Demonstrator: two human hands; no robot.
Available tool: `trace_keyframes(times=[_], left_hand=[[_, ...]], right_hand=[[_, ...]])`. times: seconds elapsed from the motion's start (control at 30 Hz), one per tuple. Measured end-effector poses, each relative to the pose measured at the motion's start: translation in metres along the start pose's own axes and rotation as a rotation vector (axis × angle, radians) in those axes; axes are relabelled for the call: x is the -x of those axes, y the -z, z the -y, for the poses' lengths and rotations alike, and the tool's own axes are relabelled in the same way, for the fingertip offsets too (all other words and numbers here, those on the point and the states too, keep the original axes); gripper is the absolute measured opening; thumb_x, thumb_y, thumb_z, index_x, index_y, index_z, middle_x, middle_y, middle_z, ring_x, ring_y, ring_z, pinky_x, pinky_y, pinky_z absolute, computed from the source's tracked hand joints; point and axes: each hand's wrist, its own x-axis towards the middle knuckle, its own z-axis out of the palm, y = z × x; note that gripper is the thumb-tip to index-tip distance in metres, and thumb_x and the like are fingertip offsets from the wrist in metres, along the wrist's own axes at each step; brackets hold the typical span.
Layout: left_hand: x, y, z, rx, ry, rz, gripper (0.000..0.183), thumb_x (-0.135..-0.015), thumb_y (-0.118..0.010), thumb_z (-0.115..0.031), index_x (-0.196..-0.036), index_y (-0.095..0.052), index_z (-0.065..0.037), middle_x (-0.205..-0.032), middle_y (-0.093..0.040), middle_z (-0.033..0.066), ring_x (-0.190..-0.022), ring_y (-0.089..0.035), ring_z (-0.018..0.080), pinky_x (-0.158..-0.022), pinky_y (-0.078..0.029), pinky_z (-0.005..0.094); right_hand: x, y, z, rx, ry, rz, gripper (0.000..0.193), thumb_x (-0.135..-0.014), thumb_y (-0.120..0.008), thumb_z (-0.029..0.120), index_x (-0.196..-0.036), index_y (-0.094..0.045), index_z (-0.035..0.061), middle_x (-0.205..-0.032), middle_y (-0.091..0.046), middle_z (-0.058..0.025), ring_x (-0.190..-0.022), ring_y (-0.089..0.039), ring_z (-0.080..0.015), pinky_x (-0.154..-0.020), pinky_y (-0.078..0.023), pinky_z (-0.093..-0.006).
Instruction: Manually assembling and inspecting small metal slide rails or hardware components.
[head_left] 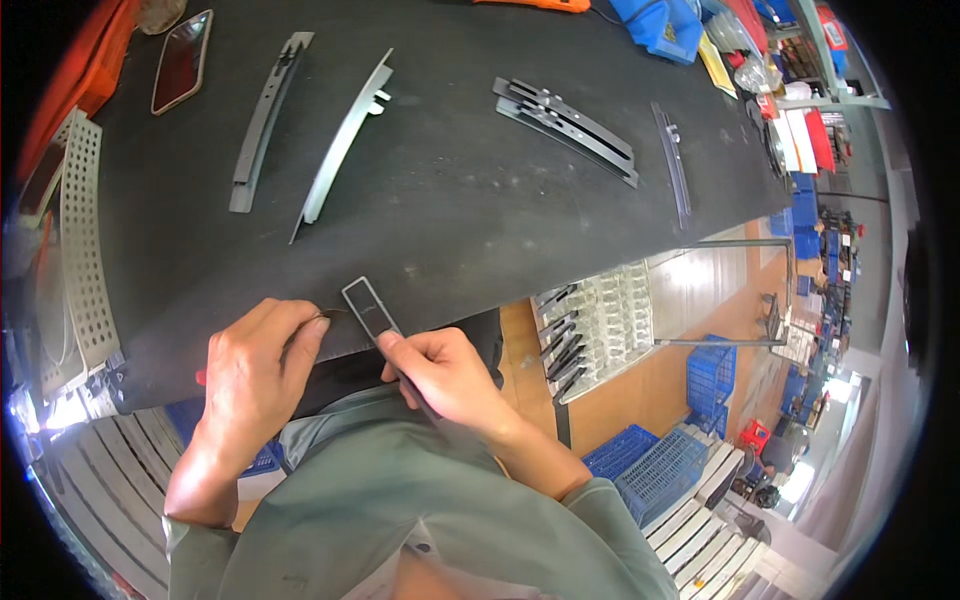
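My left hand (255,360) is closed in a pinch on a thin wire-like piece (333,311) above the near edge of the dark mat; its exact kind is too small to make out. My right hand (450,375) grips a slim metal bar with a rectangular open frame (381,303) at its far end, thumb on top. The frame tilts up and left, and its end is close to my left fingertips without visible contact. The bar's lower part is partly hidden by my right fingers.
On the dark mat (440,200) lie several slim metal rails, including a curved one (345,140) and a paired set (565,130). A phone (183,62) rests far left, near a perforated strip (85,240). Blue crates (660,475) stand on the right, below table level.
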Motion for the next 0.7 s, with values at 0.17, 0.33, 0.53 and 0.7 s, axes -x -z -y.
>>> trace_keyframes(times=[0.17, 0.33, 0.53, 0.7], left_hand=[[-0.004, -0.002, -0.004, -0.023, -0.012, 0.003, 0.012, -0.095, -0.068, -0.008, -0.102, -0.071, 0.001, -0.089, -0.070, 0.0175, -0.078, -0.070, 0.0339, -0.069, -0.053, 0.0382], [-0.016, -0.006, -0.008, -0.057, -0.094, -0.003, 0.013, -0.093, -0.069, -0.008, -0.103, -0.071, 0.000, -0.093, -0.073, 0.0171, -0.082, -0.071, 0.0355, -0.072, -0.055, 0.0400], [-0.019, -0.010, -0.010, -0.132, -0.120, 0.024, 0.014, -0.091, -0.071, -0.009, -0.104, -0.072, -0.002, -0.089, -0.073, 0.0143, -0.077, -0.070, 0.0341, -0.064, -0.055, 0.0404], [-0.019, -0.005, -0.011, -0.221, -0.073, 0.066, 0.015, -0.093, -0.069, -0.008, -0.107, -0.072, -0.002, -0.086, -0.072, 0.0145, -0.074, -0.069, 0.0343, -0.061, -0.054, 0.0410]], right_hand=[[-0.002, 0.001, -0.005, 0.004, -0.008, 0.023, 0.054, -0.105, -0.059, 0.042, -0.076, -0.069, -0.0022, -0.055, -0.058, -0.0015, -0.048, -0.052, -0.0082, -0.047, -0.036, -0.0258], [0.001, 0.004, 0.005, 0.059, -0.018, -0.045, 0.054, -0.104, -0.061, 0.042, -0.074, -0.069, -0.0018, -0.051, -0.056, -0.0027, -0.046, -0.051, -0.0083, -0.045, -0.037, -0.0273], [0.003, 0.006, 0.005, 0.054, 0.008, -0.040, 0.051, -0.104, -0.061, 0.037, -0.075, -0.070, -0.0028, -0.052, -0.057, -0.0026, -0.047, -0.051, -0.0085, -0.046, -0.036, -0.0265], [0.002, 0.003, 0.002, 0.042, 0.002, -0.045, 0.049, -0.104, -0.063, 0.036, -0.075, -0.071, -0.0028, -0.052, -0.057, -0.0023, -0.047, -0.049, -0.0072, -0.047, -0.036, -0.0264]])
